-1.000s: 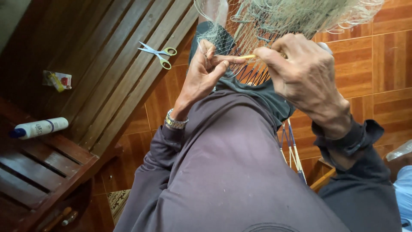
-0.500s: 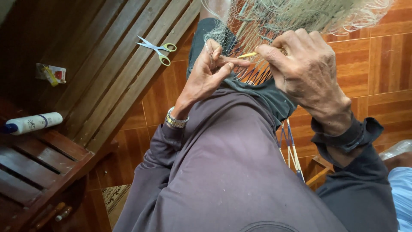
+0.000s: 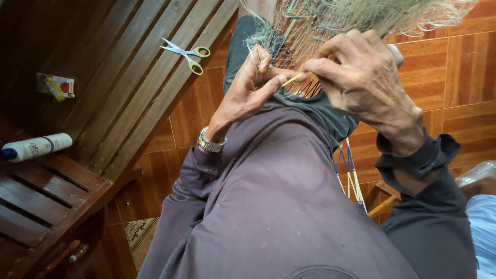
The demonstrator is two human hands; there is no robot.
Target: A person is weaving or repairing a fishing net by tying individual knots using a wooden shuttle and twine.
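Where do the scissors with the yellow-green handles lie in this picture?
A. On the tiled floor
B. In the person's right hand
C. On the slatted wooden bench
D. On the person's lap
C: the scissors lie on the dark slats of the wooden bench, apart from both hands, which are busy at the net.

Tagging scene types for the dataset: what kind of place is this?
Probably a home or porch used for net mending: glossy orange floor tiles, a slatted wooden bench with scissors on it, and a fishing net over the person's knee.
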